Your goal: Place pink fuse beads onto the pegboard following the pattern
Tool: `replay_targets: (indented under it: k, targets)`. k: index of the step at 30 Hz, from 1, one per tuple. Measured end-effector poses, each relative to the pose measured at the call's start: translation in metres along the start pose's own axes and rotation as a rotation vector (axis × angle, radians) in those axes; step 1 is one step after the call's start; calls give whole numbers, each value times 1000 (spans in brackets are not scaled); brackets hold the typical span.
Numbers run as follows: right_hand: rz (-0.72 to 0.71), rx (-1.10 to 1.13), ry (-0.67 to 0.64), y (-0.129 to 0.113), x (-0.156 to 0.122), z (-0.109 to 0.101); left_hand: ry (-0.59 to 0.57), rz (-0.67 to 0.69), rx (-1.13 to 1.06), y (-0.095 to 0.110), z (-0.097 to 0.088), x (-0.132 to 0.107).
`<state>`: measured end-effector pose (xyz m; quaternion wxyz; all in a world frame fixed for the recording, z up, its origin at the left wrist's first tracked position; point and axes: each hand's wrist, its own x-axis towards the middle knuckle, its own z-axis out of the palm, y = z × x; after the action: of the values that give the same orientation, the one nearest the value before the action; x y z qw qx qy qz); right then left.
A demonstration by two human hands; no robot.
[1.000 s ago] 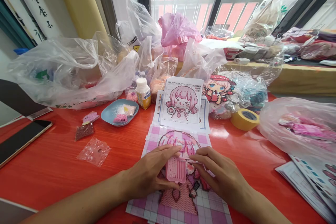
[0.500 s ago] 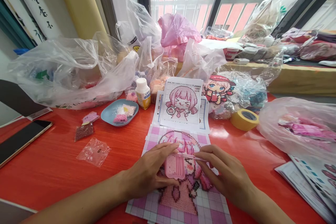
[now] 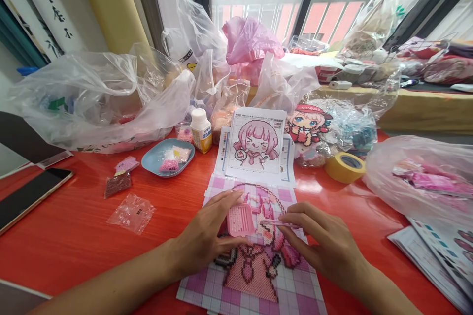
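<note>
My left hand [image 3: 205, 229] is closed on the edge of a small pink ridged bead tray [image 3: 241, 220], which is tilted above the bead board. Some small beads seem to lie in its grooves. Between the fingers of my right hand [image 3: 321, 238] is a pair of pink tweezers [image 3: 272, 223], its tips pointing left just beside the tray. Whether the tips hold a bead is too small to tell. Under both hands lies a purple-and-white checked bead board [image 3: 221, 288] with a pink-haired bead figure on it. Behind it stands a printed pattern sheet [image 3: 254, 145] of the same figure.
A blue dish [image 3: 151, 163] with bead bags, a white bottle [image 3: 201, 130], small bags [image 3: 132, 212] and a phone [image 3: 33, 197] are on the left. Yellow tape [image 3: 345, 167], a plastic bag [image 3: 421, 177] and papers [image 3: 432, 261] lie right. More bags line the back.
My left hand has moved the tray slightly left and up. The tweezers have shifted right, away from the tray's top edge, and now lie apart from it.
</note>
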<state>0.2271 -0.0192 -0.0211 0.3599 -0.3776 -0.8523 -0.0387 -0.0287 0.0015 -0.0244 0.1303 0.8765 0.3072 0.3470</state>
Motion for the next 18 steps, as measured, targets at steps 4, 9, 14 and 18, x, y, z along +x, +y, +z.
replay_targets:
  k: [4,9,14,18]
  targets:
    - [14,5,-51,-1,0,3,42,-50,33,-1,-1,1]
    - [18,9,-113,-2,0,7,57,-55,56,-1,-1,1]
    - [10,0,-131,-2,1,7,60,-53,64,-2,-1,0]
    - [3,-8,-129,-2,1,7,58,-54,63,-1,0,0]
